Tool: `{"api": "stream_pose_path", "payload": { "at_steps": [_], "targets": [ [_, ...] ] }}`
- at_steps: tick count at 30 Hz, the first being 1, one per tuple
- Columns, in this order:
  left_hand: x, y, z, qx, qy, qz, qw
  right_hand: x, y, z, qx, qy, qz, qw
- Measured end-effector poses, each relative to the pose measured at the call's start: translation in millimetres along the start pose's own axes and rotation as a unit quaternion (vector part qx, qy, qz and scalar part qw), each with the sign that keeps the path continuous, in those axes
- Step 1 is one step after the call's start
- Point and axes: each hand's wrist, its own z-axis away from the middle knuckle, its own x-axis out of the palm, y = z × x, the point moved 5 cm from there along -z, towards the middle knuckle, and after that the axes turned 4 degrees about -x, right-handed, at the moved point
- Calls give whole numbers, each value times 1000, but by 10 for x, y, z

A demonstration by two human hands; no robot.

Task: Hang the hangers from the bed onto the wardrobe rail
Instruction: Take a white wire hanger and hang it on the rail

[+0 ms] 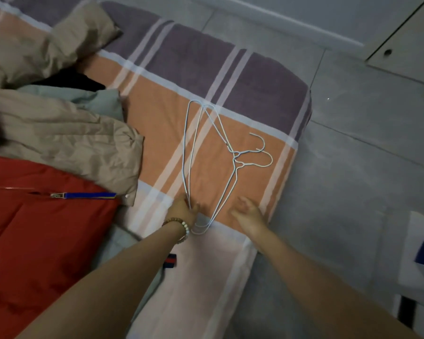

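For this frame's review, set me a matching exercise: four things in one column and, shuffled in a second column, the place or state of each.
Things
1. wire hangers
2. red jacket
3. left hand
4. right hand

Place or state
A. open, holding nothing, just right of the hangers
B. lying flat on the striped sheet
C. at the hangers' near end, with a bead bracelet on its wrist
D. spread at the picture's left, zip showing

Pairs: 1-B, 2-D, 3-C, 4-A

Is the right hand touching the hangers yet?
Apart. The head view shows a strip of orange sheet between the right hand and the hangers.
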Motion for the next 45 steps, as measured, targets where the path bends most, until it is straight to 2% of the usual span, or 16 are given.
{"api": "stream_pose_path", "payload": {
  "at_steps": [2, 6, 11, 15, 19, 23, 28, 31, 33, 37, 42, 45],
  "targets": [
    [28, -81, -84, 1, 33, 24, 999, 136, 87, -42, 3, -4, -29, 1000],
    [59, -253, -179, -29, 52, 111, 992, 330, 189, -132, -2, 7, -72, 997],
    [91, -376, -251, -32, 10, 137, 990, 422, 225, -226, -4, 26, -93, 995],
    [130, -368, -198, 0, -12, 139, 990, 460, 245, -245, 10, 36, -97, 995],
    [126, -310, -139, 42, -11, 137, 990, 438, 282, -277, -15, 47, 3, 999],
    [123, -189, -95, 72, -7, 168, 983, 412, 287, -304, -39, 29, 38, 998],
    [121, -155, -56, 64, 28, 202, 977, 243, 130, -83, -47, 46, -18, 998],
    [161, -70, 3, 89, 32, 210, 973, 186, 101, -26, -59, 77, -43, 994],
    [160, -23, 35, 97, 46, 177, 978, 181, 73, -13, -43, 84, -64, 993],
    [97, 55, 27, 118, 99, -36, 987, 166, 34, -40, -43, 97, -45, 993],
    [34, 168, -22, 97, 102, -177, 974, 163, -105, -37, -87, 133, 138, 978],
    [-41, 211, -21, 191, 183, -206, 942, 205, -193, -39, -111, 131, 246, 954]
  ]
}}
